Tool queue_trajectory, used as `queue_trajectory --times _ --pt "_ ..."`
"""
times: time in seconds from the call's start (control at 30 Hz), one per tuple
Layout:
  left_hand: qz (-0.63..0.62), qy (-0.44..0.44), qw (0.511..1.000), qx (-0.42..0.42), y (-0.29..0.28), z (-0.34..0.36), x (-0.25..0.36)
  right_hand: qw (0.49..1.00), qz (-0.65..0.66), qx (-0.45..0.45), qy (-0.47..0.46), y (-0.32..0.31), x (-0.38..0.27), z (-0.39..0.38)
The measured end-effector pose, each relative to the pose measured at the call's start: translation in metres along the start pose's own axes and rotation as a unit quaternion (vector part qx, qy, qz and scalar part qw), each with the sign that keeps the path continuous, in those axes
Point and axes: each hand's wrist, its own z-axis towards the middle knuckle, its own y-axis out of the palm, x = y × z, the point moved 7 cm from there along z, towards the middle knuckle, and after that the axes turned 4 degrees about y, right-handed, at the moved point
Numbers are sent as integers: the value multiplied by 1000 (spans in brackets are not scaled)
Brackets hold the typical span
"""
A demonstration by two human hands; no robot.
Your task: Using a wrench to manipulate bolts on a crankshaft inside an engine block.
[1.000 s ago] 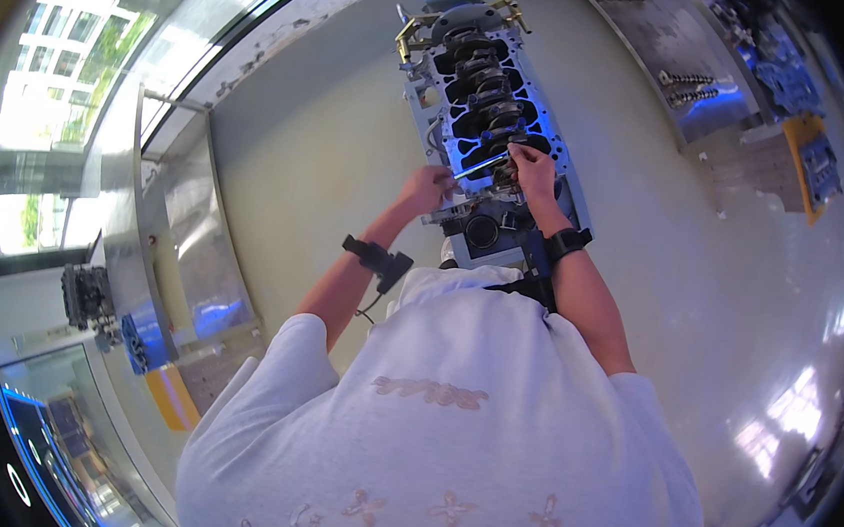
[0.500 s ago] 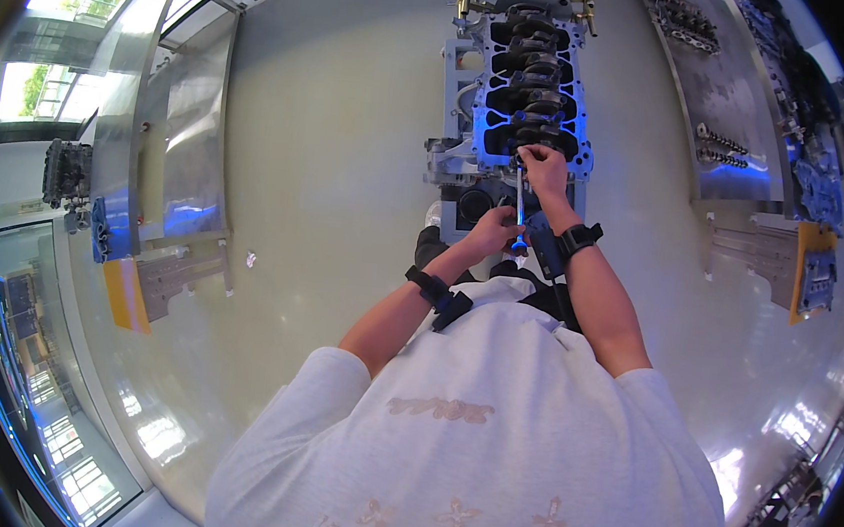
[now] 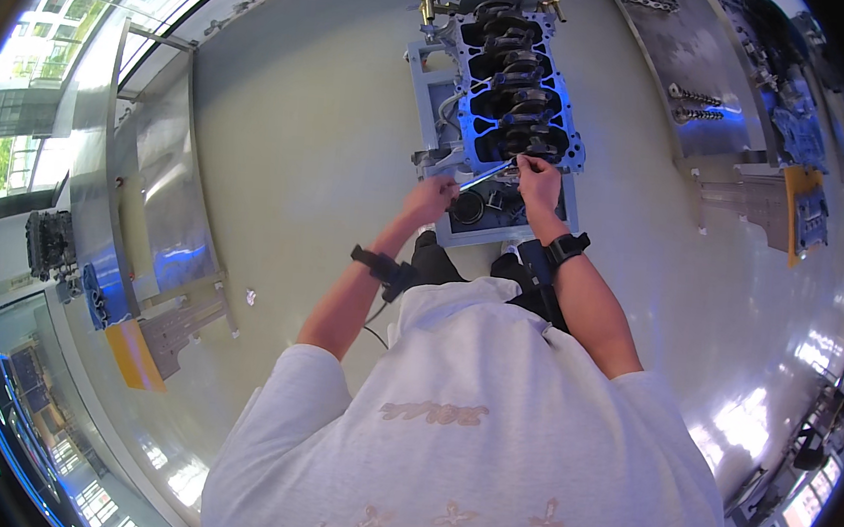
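An engine block stands ahead of me with its open side up and a dark crankshaft lying along its middle. Across its near end slants a slim, shiny wrench. My left hand is closed round the wrench's lower left end. At its other end, beside the block's near edge, the fingers of my right hand are pinched on the wrench's head. What the head sits on is hidden by those fingers. Both wrists wear black straps with small devices.
A grey stand frame carries the block, with a dark round part inside it. Steel tables flank the floor: a left table and a right table holding camshafts. Yellow boards lean near both tables.
The wrench has swung from nearly straight toward me to slanting left. My left hand moved left and slightly forward with its end; my right hand stayed at the head. The view shifted a little.
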Motion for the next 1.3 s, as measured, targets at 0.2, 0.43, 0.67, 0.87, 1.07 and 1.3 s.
queue_trajectory --times 0.2,0.43,0.67,0.87,1.07,1.3 --pt "230 141 956 -119 -65 80 62 988 125 37 77 -1 1 -20" --pt "227 220 927 -202 -76 132 79 966 239 5 94 0 -15 -34" --pt "171 180 968 -33 -83 35 91 978 207 -38 14 -14 -37 -25" --pt "-229 -57 970 -53 18 -32 48 992 90 -71 -53 -13 -36 -6" --pt "-390 -121 907 -104 101 -46 53 981 -129 -59 -134 -10 -42 -1" --pt "-491 -111 857 -107 131 -39 75 975 -185 -63 -105 -6 -40 7"
